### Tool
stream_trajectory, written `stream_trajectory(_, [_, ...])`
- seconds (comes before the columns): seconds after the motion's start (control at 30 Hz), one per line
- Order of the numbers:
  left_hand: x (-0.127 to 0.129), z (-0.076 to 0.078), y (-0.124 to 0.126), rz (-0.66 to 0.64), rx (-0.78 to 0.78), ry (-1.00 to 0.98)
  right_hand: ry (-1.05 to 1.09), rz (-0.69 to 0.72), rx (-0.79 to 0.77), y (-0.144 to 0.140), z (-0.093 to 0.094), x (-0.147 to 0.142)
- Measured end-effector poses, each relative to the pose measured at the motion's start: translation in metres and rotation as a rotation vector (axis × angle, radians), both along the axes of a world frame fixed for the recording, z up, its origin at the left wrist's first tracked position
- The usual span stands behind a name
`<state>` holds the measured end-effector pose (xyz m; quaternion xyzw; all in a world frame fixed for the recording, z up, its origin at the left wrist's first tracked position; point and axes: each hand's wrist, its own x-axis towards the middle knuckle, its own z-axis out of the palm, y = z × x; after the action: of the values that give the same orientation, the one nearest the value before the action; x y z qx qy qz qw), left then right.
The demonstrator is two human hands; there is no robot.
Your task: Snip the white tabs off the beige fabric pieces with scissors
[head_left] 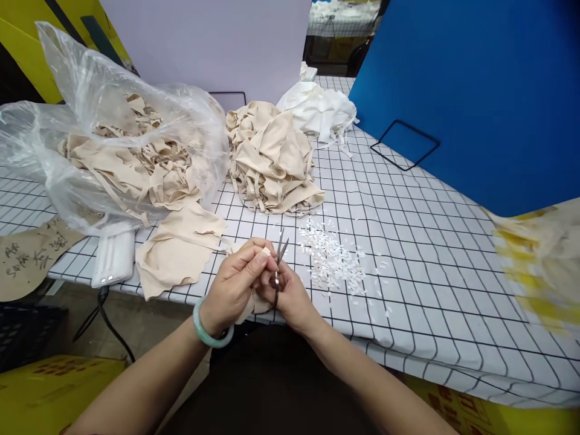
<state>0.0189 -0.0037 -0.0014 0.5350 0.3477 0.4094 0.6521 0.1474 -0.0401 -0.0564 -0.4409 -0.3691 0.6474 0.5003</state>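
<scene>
My left hand (pixel 238 283), with a pale green bangle on the wrist, pinches a small beige fabric piece (pixel 266 251) at the table's front edge. My right hand (pixel 292 296) grips small thread snips (pixel 280 254), whose blades point up and touch that piece. Both hands are pressed together. A scatter of tiny white clippings (pixel 333 260) lies just right of the hands.
A clear plastic bag of beige fabric (pixel 122 145) lies at the left, a flat beige piece (pixel 179 248) below it, a beige pile (pixel 272 160) and white pile (pixel 319 109) behind. A white power bank (pixel 113 257), brown cardboard (pixel 27 257), blue board (pixel 475 90), checked tablecloth (pixel 430 241).
</scene>
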Motion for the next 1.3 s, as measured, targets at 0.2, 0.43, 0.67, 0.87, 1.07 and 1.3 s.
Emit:
stream_trajectory(0.2, [0.008, -0.01, -0.006, 0.061, 0.136, 0.157, -0.697, -0.027, 0.235, -0.016, 0.021, 0.055])
stream_trajectory(0.43, [0.019, -0.011, -0.008, -0.062, 0.248, 0.209, -1.011, -0.011, 0.36, -0.029, 0.03, 0.077])
stream_trajectory(0.67, [0.021, -0.011, -0.01, -0.125, 0.235, 0.214, -0.997, 0.045, 0.424, -0.03, 0.025, 0.081])
stream_trajectory(0.87, [0.021, -0.011, -0.011, -0.138, 0.256, 0.231, -0.999, 0.059, 0.422, -0.03, 0.027, 0.081])
stream_trajectory(1.07, [0.021, -0.014, -0.011, -0.148, 0.33, 0.208, -0.998, 0.05, 0.452, -0.029, 0.026, 0.081])
stream_trajectory(1.3, [0.024, -0.012, -0.011, -0.143, 0.382, 0.221, -0.998, 0.044, 0.465, -0.03, 0.025, 0.081])
